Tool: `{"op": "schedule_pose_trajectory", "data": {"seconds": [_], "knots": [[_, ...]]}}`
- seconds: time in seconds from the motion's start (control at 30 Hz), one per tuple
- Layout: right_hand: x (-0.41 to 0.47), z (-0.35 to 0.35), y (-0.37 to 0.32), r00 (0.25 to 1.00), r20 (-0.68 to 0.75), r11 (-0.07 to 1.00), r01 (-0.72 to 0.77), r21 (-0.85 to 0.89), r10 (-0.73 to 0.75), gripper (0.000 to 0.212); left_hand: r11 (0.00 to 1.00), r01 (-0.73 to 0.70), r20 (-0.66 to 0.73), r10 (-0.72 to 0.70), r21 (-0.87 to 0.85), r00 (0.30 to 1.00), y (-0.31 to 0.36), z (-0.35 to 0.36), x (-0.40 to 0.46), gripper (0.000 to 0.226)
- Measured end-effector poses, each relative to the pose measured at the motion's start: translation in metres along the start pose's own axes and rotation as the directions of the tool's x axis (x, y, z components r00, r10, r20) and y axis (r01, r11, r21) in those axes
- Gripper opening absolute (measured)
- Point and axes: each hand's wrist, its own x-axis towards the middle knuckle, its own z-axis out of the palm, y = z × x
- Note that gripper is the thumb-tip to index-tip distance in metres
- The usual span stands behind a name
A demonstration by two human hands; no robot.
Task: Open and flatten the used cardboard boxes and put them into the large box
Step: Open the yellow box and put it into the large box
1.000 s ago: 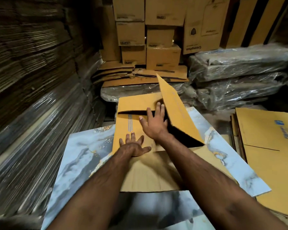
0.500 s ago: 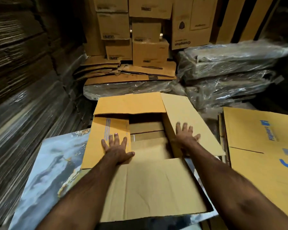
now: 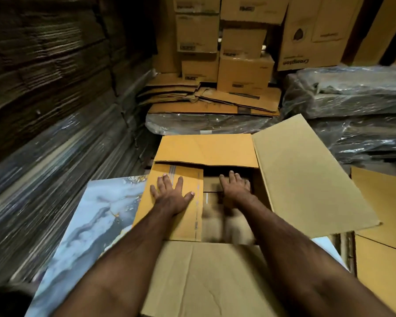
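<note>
Since half a second ago, my right hand has left the right flap and gone down into the opening of the large box; my left hand has stayed on the left flap.

From the head camera I see only this one view. My left hand lies palm down with its fingers straight and spread, pressing that orange-brown flap flat. My right hand has its fingers straight too, resting on the flattened cardboard inside the box; what lies under its palm is blurred. The far flap folds over the back edge of the opening, and the right flap slants up and outward, pale and matte with a crisp square corner. The near flap is creased, plain brown board running under my forearms.

Room is tight: a wall of stacked corrugated sheets wrapped in shiny film crowds the left side, and plastic-wrapped bundles sit just beyond the right flap. A marbled blue-grey panel lies under the box's left edge. Stacked cartons stand behind, on loose flattened boxes.
</note>
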Motion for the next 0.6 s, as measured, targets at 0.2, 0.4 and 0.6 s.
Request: {"op": "schedule_pose_trajectory", "data": {"seconds": [0.2,0.4,0.6], "knots": [[0.037,-0.008,-0.039,0.998,-0.017,0.998,-0.053,0.033,0.053,0.099,0.997,0.051,0.032,-0.049,-0.053,0.998,-0.030,-0.020,0.045,0.101],[0.080,-0.034,-0.047,0.929,-0.370,0.998,0.039,0.044,-0.020,0.093,0.974,0.098,0.051,-0.089,-0.205,0.995,-0.045,-0.035,0.101,0.115],[0.149,-0.091,-0.034,0.875,-0.484,0.999,0.040,0.008,-0.031,0.089,0.977,0.009,-0.197,-0.052,-0.211,0.979,-0.049,-0.014,0.102,0.101]]}}
